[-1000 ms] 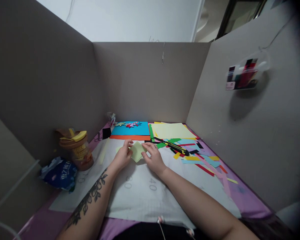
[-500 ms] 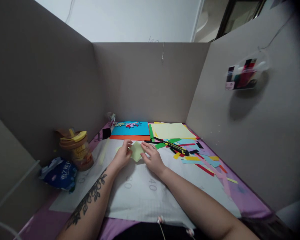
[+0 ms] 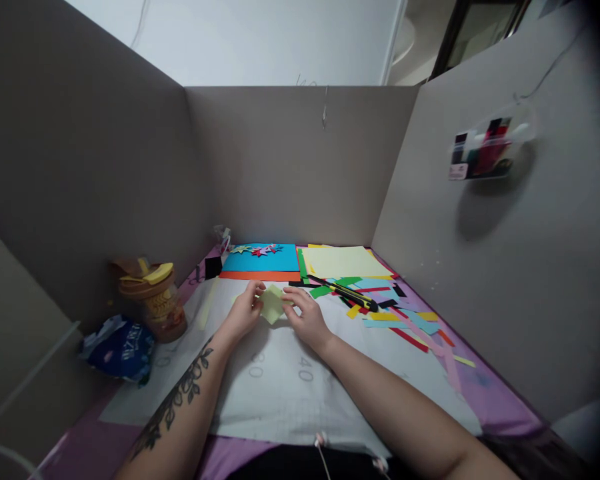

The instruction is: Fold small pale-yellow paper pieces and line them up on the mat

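A small pale green piece of folded paper (image 3: pixel 272 305) is held between my two hands, a little above the white sheet (image 3: pixel 280 400). My left hand (image 3: pixel 247 309) grips its left corner with thumb and fingers. On the right corner, my right hand (image 3: pixel 305 315) closes its thumb and fingers. The paper has a diamond-like outline, with one corner pointing down toward me. Its finer folds are too small to make out.
Paper strips (image 3: pixel 405 320) and a black-yellow cutter (image 3: pixel 355 295) lie right. Behind are a blue sheet (image 3: pixel 260 260) with small paper stars and a pale yellow sheet (image 3: pixel 347 261). A brown cup (image 3: pixel 160 303) and blue packet (image 3: pixel 123 350) stand left. Grey panels (image 3: pixel 300 167) enclose the table.
The folded paper has tilted slightly and shifted a little in my fingers. My right fingers have drawn in a bit around its right corner.
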Demonstrator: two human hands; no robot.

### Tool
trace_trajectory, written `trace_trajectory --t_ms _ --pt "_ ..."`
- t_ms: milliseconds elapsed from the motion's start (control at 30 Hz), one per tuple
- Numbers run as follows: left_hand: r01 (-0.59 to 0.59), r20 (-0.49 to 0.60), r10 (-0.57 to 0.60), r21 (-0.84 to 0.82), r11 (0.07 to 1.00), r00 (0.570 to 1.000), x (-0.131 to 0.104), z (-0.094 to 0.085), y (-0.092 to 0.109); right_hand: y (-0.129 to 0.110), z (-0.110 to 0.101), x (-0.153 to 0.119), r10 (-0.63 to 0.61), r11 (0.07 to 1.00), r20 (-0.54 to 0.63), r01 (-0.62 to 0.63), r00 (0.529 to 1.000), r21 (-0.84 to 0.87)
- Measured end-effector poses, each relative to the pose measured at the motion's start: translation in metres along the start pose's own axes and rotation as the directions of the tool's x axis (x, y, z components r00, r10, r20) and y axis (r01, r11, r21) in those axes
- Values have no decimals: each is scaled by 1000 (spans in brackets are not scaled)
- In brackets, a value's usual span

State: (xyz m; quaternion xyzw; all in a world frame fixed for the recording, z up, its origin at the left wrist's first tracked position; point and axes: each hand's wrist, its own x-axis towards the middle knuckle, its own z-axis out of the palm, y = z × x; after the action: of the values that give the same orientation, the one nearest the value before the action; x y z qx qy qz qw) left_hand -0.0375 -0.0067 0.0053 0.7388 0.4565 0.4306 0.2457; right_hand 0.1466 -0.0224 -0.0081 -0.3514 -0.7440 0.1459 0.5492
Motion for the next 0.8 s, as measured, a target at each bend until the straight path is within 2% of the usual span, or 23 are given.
trace_trajectory --t_ms 300,500,800 --pt "-59 8 59 146 987 998 -1 -2 3 1 0 4 164 985 -12 -163 986 56" --pt "-63 29 59 199 978 998 -2 -2 3 5 0 5 296 953 4 -296 955 68" --pt "-55 32 50 194 979 998 -1 -3 4 2 0 5 243 968 3 -243 970 57"
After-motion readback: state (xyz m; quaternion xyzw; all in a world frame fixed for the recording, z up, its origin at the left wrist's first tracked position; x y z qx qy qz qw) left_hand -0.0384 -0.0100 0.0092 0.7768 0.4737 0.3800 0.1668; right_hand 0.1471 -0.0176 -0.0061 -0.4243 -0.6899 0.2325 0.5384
